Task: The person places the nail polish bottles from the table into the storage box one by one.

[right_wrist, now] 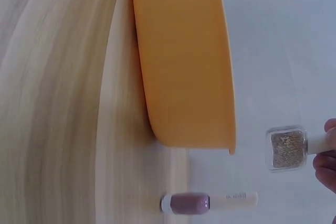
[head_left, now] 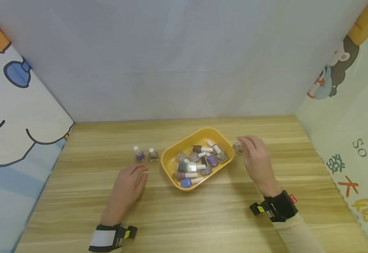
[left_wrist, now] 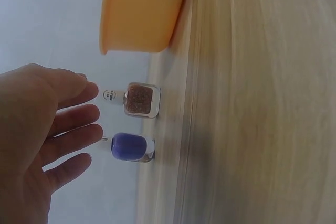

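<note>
My right hand (head_left: pixel 258 163) pinches the white cap of a glitter nail polish bottle (right_wrist: pixel 288 149), which hangs just right of the yellow basket (head_left: pixel 166 168). Close by, a mauve nail polish bottle (right_wrist: pixel 190 203) stands upright on the table in the right wrist view; I cannot pick it out in the head view. My left hand (head_left: pixel 127 184) holds nothing, its fingers loosely bent. Beyond its fingertips stand a purple nail polish bottle (left_wrist: pixel 129 146) and a brown glitter nail polish bottle (left_wrist: pixel 140 99), both upright and left of the basket.
Several nail polish bottles lie jumbled inside the basket, among them a blue one (head_left: pixel 185 182) and a silver one (head_left: pixel 191 167). The wooden table (head_left: pixel 187 221) meets a grey backdrop (head_left: pixel 184 70) at the back, with printed cloths on both sides.
</note>
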A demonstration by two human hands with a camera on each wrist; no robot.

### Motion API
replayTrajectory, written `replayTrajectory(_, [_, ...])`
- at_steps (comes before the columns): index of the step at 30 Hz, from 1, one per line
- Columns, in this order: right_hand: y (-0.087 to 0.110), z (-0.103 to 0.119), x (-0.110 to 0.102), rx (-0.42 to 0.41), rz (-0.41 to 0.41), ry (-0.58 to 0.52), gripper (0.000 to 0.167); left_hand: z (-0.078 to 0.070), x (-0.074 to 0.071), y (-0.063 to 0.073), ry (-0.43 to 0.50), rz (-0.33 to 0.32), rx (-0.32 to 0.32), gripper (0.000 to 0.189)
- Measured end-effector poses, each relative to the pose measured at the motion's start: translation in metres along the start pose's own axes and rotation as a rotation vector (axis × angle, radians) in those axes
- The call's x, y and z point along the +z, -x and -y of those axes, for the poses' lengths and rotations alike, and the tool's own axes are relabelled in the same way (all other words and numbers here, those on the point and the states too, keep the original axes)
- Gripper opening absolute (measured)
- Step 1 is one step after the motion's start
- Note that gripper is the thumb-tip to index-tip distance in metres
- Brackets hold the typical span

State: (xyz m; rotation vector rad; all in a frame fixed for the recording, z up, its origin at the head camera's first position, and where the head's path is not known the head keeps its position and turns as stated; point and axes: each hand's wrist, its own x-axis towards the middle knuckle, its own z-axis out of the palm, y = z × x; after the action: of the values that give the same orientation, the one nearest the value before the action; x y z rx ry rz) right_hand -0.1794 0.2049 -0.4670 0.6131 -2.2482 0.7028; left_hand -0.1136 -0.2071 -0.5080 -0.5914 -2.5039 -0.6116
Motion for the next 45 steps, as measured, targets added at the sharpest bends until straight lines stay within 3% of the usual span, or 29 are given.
replayTrajectory(10, [0.003,0.013,0.017,-0.064,0.081,-0.052,0.028,-0.003,0.003,-0.002,-0.006,0.017,-0.002,0.021])
replayTrajectory(24, [0.013,0.026,0.039,-0.085,0.237,-0.123,0.037,-0.005,0.004,-0.002,-0.004,0.032,-0.021,0.019])
replayTrajectory(32, [0.014,0.028,0.042,-0.091,0.271,-0.149,0.035,-0.005,0.004,-0.002,-0.01,0.036,-0.022,0.019])
replayTrajectory(40, [0.01,0.03,0.043,-0.075,0.374,-0.158,0.03,-0.002,0.006,0.001,0.001,0.023,0.003,0.019])
replayTrajectory(45, [0.006,0.032,0.046,-0.063,0.394,-0.164,0.026,-0.003,0.006,0.001,0.0,0.014,0.005,0.02])
